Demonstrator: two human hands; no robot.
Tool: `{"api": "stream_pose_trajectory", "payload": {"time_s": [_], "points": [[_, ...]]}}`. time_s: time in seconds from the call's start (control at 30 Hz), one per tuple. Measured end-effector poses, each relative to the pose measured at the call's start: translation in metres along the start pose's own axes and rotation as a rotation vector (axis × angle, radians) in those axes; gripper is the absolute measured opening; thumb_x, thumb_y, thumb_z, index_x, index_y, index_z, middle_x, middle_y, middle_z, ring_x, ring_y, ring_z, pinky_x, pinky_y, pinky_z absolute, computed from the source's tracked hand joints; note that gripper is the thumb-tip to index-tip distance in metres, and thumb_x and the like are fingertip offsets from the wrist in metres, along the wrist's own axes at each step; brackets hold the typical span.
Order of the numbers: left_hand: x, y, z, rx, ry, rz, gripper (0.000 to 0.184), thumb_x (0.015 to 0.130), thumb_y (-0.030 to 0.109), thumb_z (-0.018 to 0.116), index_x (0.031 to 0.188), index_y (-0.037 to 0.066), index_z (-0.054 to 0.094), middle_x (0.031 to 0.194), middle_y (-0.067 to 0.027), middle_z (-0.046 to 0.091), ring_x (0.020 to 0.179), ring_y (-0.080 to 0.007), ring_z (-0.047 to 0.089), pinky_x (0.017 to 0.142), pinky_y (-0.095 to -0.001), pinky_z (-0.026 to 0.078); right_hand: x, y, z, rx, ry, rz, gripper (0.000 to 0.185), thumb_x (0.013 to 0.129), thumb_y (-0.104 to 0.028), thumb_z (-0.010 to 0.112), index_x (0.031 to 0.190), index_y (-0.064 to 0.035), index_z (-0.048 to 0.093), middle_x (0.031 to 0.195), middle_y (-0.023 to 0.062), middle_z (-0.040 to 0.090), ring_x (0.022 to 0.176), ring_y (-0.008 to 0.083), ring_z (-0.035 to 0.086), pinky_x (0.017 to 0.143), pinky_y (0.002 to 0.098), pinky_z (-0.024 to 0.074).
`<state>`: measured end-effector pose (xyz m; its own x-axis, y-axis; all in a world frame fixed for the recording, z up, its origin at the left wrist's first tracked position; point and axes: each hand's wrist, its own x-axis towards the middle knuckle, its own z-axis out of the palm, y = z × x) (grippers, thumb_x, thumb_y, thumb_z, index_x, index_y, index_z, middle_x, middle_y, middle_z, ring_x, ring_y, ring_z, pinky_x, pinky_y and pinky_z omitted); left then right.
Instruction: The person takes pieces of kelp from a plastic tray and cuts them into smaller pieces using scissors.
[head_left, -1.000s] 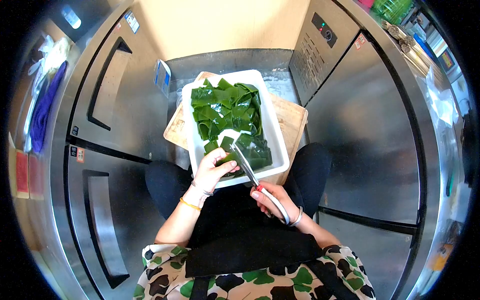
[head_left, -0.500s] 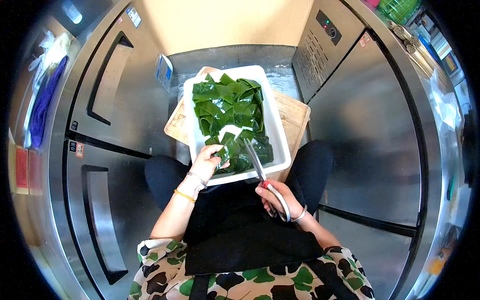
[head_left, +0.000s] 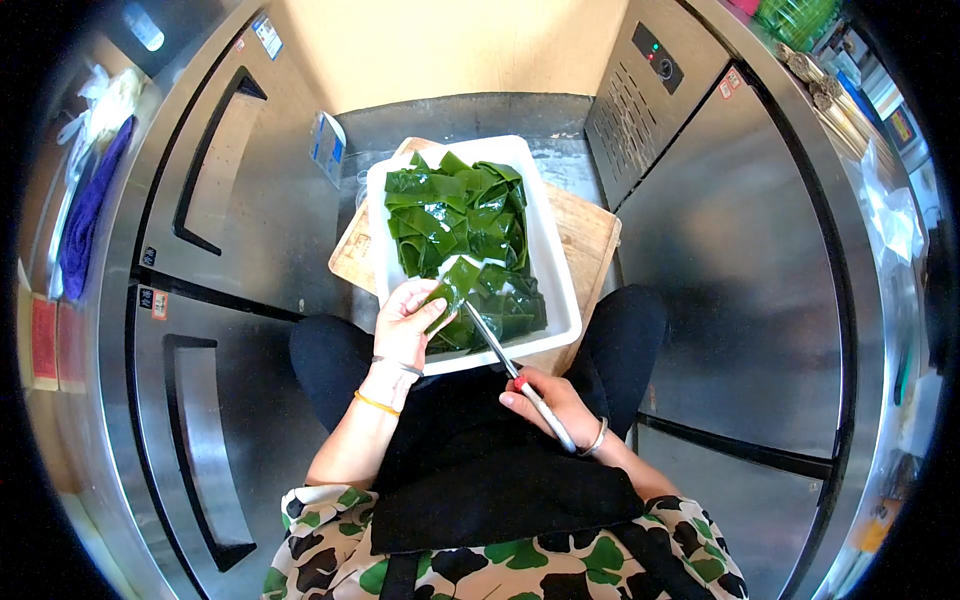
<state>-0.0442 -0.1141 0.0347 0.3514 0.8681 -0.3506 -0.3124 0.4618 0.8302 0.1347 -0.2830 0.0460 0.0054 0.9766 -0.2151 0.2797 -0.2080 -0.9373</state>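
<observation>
In my left hand (head_left: 405,322), pinched between thumb and fingers, is a glossy dark green kelp piece (head_left: 456,283). My right hand (head_left: 556,402) grips scissors (head_left: 494,342) by the handles, with red at the pivot. Their blades look closed or nearly so, tips beside the held kelp; whether they touch it I cannot tell. Both hands are at the near end of a white plastic tub (head_left: 558,255). Cut kelp pieces (head_left: 455,215) are heaped in its far part, and darker kelp (head_left: 510,300) lies in its near part.
Wooden boards (head_left: 590,235) lie beneath the tub, between my knees. Stainless steel cabinets stand close on the left (head_left: 270,190) and right (head_left: 740,260). A tan panel (head_left: 450,50) rises behind. A purple cloth (head_left: 92,215) hangs at far left.
The scissors' blades have come together and swung left toward the kelp in my left hand. My left hand has turned slightly, raising the kelp piece into clearer view.
</observation>
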Motion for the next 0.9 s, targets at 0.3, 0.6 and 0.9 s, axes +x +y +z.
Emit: {"api": "stream_pose_trajectory", "payload": {"time_s": [0.3,0.6,0.9], "points": [[-0.003,-0.017,0.005,0.391,-0.187,0.061,0.028,0.084,-0.011,0.061,0.105,0.003,0.049,0.096,-0.0083,0.062,0.087,-0.0167,0.063,0.076,-0.0333,0.059,0.013,-0.011,0.001,-0.184,0.044,0.021,0.045,0.084,-0.046,0.067,0.084,-0.0018,0.058,0.069,0.019,0.058,0.063,0.0336,0.059,0.061,0.0391,0.0473],[0.015,-0.032,-0.02,0.828,-0.288,0.029,0.03,0.079,-0.011,0.064,0.101,0.003,0.049,0.089,-0.0084,0.064,0.086,-0.0164,0.064,0.077,-0.0302,0.055,0.009,0.021,0.006,-0.174,0.026,-0.004,0.039,0.081,-0.039,0.074,0.082,-0.0032,0.059,0.064,0.0138,0.058,0.055,0.0265,0.057,0.054,0.0343,0.0467],[0.039,-0.005,0.02,1.191,-0.292,0.328,0.016,0.082,0.002,0.06,0.096,0.007,0.066,0.087,-0.0097,0.066,0.073,-0.0223,0.066,0.067,-0.0311,0.052,-0.011,0.039,-0.017,0.066,0.216,0.073,0.028,0.083,-0.028,0.074,0.082,-0.0048,0.058,0.061,0.0068,0.055,0.054,0.011,0.05,0.053,0.0269,0.044]]}}
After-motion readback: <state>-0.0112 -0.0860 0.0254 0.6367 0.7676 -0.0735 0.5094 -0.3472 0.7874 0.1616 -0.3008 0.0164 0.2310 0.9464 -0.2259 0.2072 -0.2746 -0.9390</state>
